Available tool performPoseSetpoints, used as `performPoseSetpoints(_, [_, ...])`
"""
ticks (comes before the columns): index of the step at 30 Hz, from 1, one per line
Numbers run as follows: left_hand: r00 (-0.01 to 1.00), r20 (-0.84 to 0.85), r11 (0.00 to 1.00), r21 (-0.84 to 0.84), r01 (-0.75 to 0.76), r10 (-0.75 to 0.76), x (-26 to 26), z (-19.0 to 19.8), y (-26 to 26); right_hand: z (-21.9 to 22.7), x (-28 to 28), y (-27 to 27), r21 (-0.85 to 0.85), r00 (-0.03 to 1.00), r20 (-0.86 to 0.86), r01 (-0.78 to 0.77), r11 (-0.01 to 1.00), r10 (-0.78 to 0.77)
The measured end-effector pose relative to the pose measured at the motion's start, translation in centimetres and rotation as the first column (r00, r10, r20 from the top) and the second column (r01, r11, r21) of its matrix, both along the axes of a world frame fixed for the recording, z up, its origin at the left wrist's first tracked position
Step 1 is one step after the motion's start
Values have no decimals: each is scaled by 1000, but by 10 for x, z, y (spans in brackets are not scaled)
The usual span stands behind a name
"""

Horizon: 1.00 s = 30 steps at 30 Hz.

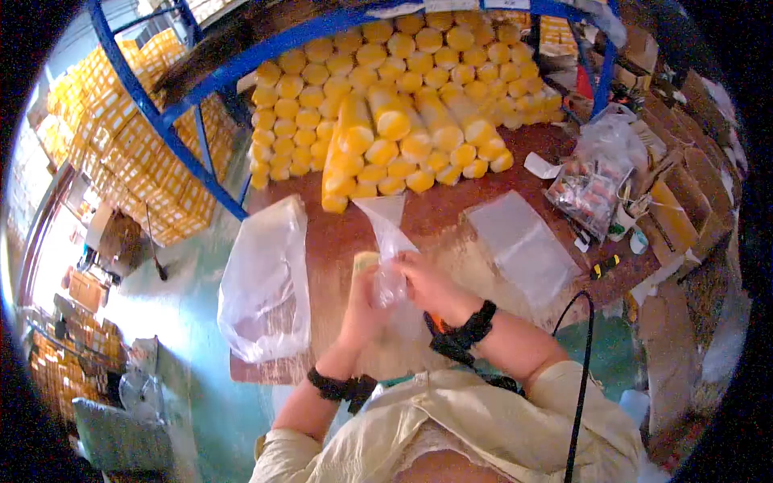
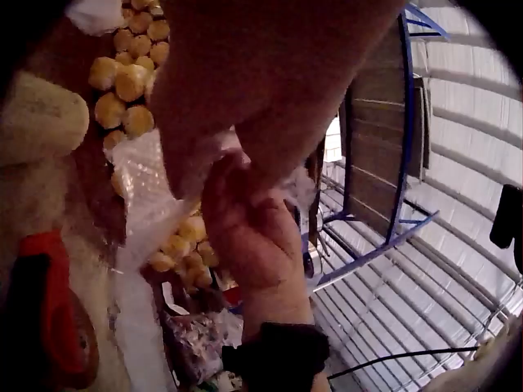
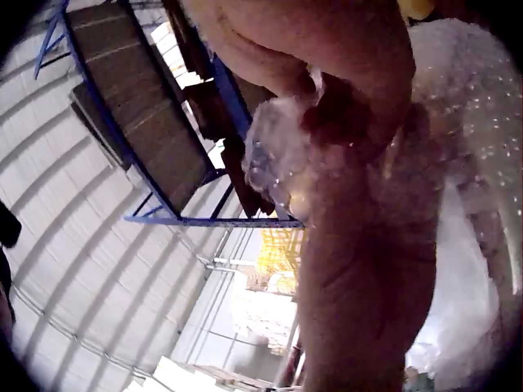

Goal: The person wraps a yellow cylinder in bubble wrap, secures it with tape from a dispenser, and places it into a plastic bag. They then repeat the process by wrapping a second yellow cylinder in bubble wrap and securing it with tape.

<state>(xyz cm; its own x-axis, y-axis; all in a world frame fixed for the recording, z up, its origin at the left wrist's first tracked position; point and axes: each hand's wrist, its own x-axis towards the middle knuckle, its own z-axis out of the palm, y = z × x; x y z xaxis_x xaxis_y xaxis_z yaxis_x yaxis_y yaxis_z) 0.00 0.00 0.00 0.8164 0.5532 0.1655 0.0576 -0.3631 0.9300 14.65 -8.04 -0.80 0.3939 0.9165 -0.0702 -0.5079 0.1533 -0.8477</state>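
Bag [image 1: 386, 226], in left hand [image 1: 365, 304] and right hand [image 1: 435, 288], points lengthwise toward yellow rolls [image 1: 415, 145].

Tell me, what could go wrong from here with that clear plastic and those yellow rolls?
The clear plastic is thin and bunched between the left hand and right hand, so it might tear or slip. The yellow rolls are stacked on one another and could shift if bumped. The flat plastic sheets lie near the right arm, which might drag them.

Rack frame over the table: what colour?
Blue rack frame; the head view shows it best.
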Motion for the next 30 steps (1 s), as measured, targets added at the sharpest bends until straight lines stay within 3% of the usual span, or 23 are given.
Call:
performPoseSetpoints(2, [974,-41,895,-389,-219,221,-4,10,3,33,-10,-13,145,937,-341,-32,989,80])
performPoseSetpoints(3, [954,124,780,-609,-142,271,-5,-6,-12,17,-16,-30,29,979,-204,-15,999,21])
performPoseSetpoints(5, [938,64,747,-624,-229,340,-10,-11,10,18,-11,-23,7,993,116,25,1000,-26])
performPoseSetpoints(7, [959,130,849,-506,-153,251,-18,-30,26,8,-20,-19,-47,920,387,-38,998,53])
performPoseSetpoints(8, [971,130,895,-427,-128,201,-22,-37,29,4,-24,-18,-79,855,511,-57,995,90])
performPoseSetpoints(9, [979,130,934,-343,-102,155,-24,-36,28,8,-27,-20,-48,759,650,1,999,30])
performPoseSetpoints(11, [995,63,988,-142,-62,72,-24,-10,10,23,-34,-28,36,498,863,108,993,-86])
performPoseSetpoints(12, [987,136,888,-459,-18,90,-20,-10,10,25,-35,-28,20,515,855,96,995,-67])
performPoseSetpoints(13, [972,195,690,-721,53,129,-17,-10,11,26,-36,-28,4,532,845,85,996,-49])
performPoseSetpoints(14, [954,239,421,-896,144,182,-14,-11,12,28,-36,-27,-9,548,836,77,997,-35])
performPoseSetpoints(15, [989,129,690,-722,43,73,-16,-12,13,32,-39,-27,-54,567,824,76,996,1])
performPoseSetpoints(16, [1000,-9,890,-456,-4,0,-19,-14,14,37,-41,-27,-98,584,811,80,992,33])
performPoseSetpoints(17, [987,-156,991,-133,6,-27,-19,-16,13,40,-43,-28,-143,600,797,88,986,62])
performPoseSetpoints(18, [995,-98,998,56,-12,18,-16,-16,8,32,-45,-27,-135,585,810,122,983,39])
performPoseSetpoints(20, [996,58,910,406,-91,74,-8,-13,-3,3,-44,-24,-123,545,838,187,975,1])
performPoseSetpoints(23, [993,114,926,370,-74,34,-11,-15,0,-11,-43,-17,-72,545,838,185,980,-41])
performPoseSetpoints(26, [987,-68,988,-33,-151,148,-21,-30,7,-20,-36,-10,-166,484,872,152,974,73])
performPoseSetpoints(27, [978,34,941,-282,-187,204,-25,-35,11,-15,-37,-10,-157,474,878,152,976,67])
performPoseSetpoints(29, [911,182,686,-714,-137,371,-36,-46,25,2,-41,-10,-130,449,892,151,980,49])
performPoseSetpoints(30, [920,226,828,-538,-157,322,-45,-72,43,11,-47,-9,-122,428,902,136,983,53])
